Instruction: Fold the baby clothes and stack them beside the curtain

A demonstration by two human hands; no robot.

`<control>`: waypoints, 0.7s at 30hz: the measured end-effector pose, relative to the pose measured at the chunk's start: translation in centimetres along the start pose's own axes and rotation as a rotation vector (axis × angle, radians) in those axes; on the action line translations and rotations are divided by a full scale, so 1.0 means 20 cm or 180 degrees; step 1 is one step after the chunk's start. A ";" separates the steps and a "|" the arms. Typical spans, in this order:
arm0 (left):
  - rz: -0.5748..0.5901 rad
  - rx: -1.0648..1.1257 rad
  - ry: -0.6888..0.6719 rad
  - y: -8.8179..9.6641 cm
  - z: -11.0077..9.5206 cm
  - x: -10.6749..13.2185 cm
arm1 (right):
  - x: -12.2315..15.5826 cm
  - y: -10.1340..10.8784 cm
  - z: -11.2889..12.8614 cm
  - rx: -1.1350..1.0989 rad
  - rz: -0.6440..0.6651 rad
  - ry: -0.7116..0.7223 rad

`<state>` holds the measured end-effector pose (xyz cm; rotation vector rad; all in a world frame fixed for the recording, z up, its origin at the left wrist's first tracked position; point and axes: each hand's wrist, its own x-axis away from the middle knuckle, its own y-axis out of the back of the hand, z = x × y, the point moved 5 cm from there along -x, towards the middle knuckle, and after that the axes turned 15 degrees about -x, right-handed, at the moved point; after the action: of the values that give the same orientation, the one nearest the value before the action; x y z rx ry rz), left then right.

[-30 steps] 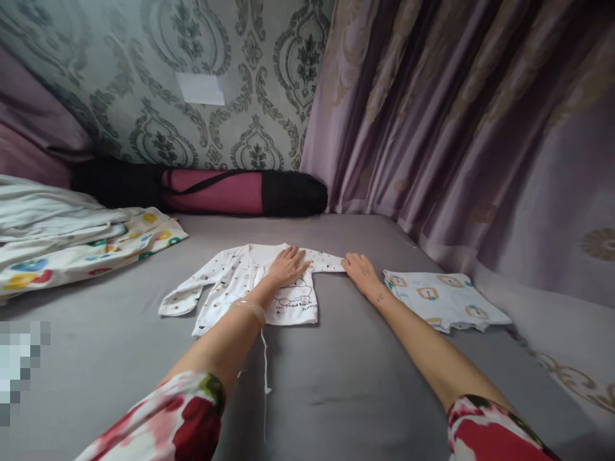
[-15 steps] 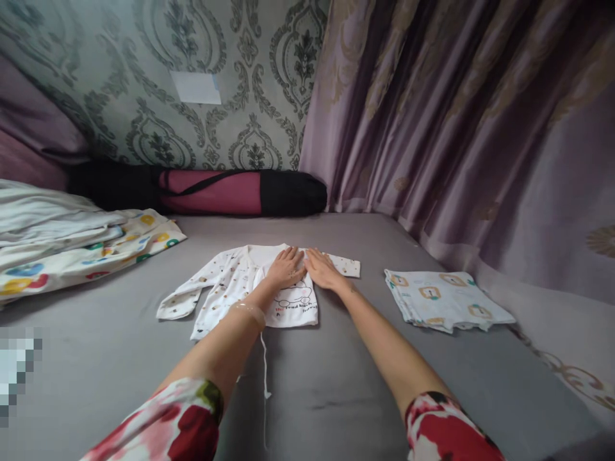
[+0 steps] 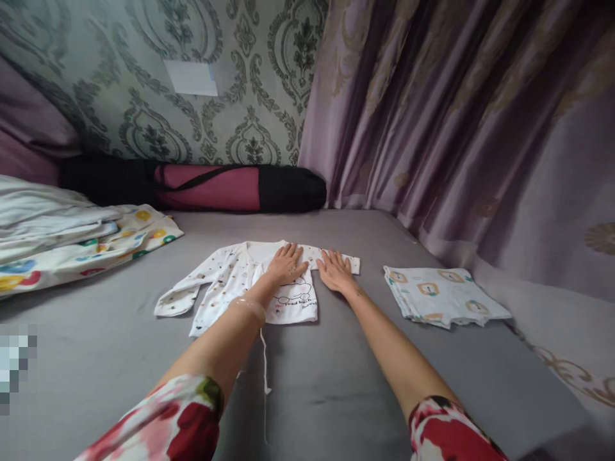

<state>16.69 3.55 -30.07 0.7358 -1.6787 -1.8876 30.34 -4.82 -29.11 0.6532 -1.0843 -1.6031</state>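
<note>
White, speckle-printed fabric shirt (image 3: 223,282) lying flat on the grey sheet (image 3: 346,397), neckline pointing away, long axis crosswise through its sleeves; left hand (image 3: 287,265) on front, right hand (image 3: 333,271) on sleeve, fingers spread.

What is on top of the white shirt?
The left hand lies on the white shirt, the right hand on its sleeve. The left forearm crosses above. The cloth beneath both hands and that forearm is covered, so any print there cannot be seen.

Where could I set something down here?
Bare grey sheet shows between the white string and the right forearm, and between shirt and long bag. The shirt is crowded by left hand and right hand; piled cloths crowd the left.
</note>
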 end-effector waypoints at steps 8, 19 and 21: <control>0.0096 0.0174 -0.0022 -0.01 0.00 -0.02 | 0.06 0.12 -0.19 0.0415 -0.0469 -0.0393; -0.0682 0.1071 0.0835 0.30 0.60 0.34 | -0.03 0.18 0.02 0.0262 -0.0991 0.0351; -0.0593 0.1140 0.1462 0.29 0.88 0.53 | -0.06 0.15 0.16 -0.0064 -0.0921 0.0607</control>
<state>-3.14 8.35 -23.36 1.3916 -1.6966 -1.3888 29.38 -2.74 -25.14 0.9634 -0.8612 -1.7522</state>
